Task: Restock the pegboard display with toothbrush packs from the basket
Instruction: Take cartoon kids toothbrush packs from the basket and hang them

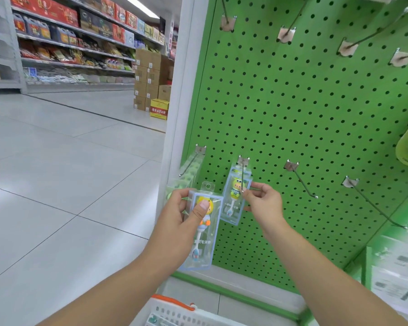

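Here, centre frame: left hand point(181, 216) holds one clear toothbrush pack point(201, 231) upright, thumb across its front, grip clamped around it. Right hand point(263, 201) pinches a second pack point(234, 196) hanging on a metal hook point(242, 171) of the green pegboard point(292, 114), grip closed on its edge. White basket point(174, 314) with orange handle, bottom centre. Nearby hooks bare.

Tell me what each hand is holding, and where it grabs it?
The left hand grips a toothbrush pack around its upper part, thumb on the front. The right hand pinches the right edge of the toothbrush pack on the hook.
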